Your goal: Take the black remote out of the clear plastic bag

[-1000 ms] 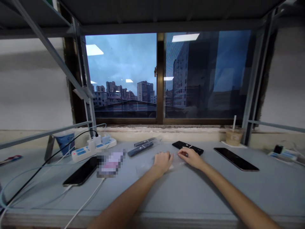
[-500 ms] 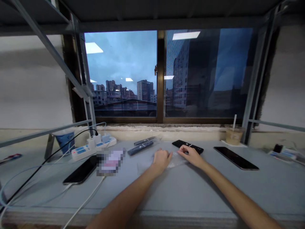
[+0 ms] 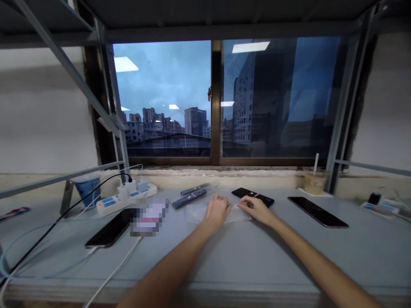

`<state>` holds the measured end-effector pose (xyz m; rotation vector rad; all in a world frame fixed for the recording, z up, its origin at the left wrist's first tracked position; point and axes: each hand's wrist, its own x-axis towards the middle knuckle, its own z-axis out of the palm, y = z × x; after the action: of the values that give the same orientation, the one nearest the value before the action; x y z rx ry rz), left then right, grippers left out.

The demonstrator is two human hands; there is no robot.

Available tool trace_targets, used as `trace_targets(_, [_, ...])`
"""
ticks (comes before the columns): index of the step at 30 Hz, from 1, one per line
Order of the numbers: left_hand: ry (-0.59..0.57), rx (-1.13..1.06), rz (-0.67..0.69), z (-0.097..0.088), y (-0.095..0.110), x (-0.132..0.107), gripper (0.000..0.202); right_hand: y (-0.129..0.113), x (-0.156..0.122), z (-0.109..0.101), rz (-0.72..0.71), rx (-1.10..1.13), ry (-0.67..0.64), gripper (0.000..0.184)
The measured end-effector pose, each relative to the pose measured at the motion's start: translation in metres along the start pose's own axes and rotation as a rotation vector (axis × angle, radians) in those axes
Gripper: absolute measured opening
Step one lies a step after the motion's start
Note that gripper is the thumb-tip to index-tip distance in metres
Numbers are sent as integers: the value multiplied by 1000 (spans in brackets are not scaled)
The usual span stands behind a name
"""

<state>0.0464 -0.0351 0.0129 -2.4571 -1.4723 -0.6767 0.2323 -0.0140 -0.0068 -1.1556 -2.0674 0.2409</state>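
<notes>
A clear plastic bag (image 3: 238, 215) lies flat on the grey table, between and under my hands. My left hand (image 3: 218, 210) is closed on its left part, fingers bent and partly hidden. With thumb and fingertips pinched together, my right hand (image 3: 258, 209) grips the bag's right end. Just behind my right hand lies a black remote control (image 3: 245, 193), partly covered by the fingers. Two more remotes lie to the left of my left hand: a dark one (image 3: 189, 199) in front and a thinner-looking one (image 3: 194, 189) behind, both seemingly in clear wrapping.
A black phone (image 3: 317, 211) lies at right, near a drink cup with a straw (image 3: 315, 181). On the left are a charging phone (image 3: 111, 229), a pixelated phone (image 3: 150, 217), a power strip (image 3: 105, 205), cables and a blue cup (image 3: 86, 188). Metal shelf posts frame the window.
My left hand has shifted slightly, and the plastic bag looks more spread out beneath it. My right hand stays nearly in place, pinching the bag's end. The remotes have not moved.
</notes>
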Motion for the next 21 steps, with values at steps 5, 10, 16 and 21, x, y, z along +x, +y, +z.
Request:
trace_targets(5, [-80,38,-51,2,0,0,19,2,0,2,0,11,-31,23])
trace_targets(10, [-141,66,-74,3,2,1,16,3,0,2,11,29,-54,22])
trace_targets(16, [-162,54,-87,4,1,0,16,3,0,1,1,67,-80,19])
trace_targets(21, [-129,27,-110,8,-3,-1,25,5,0,3,6,100,-66,24])
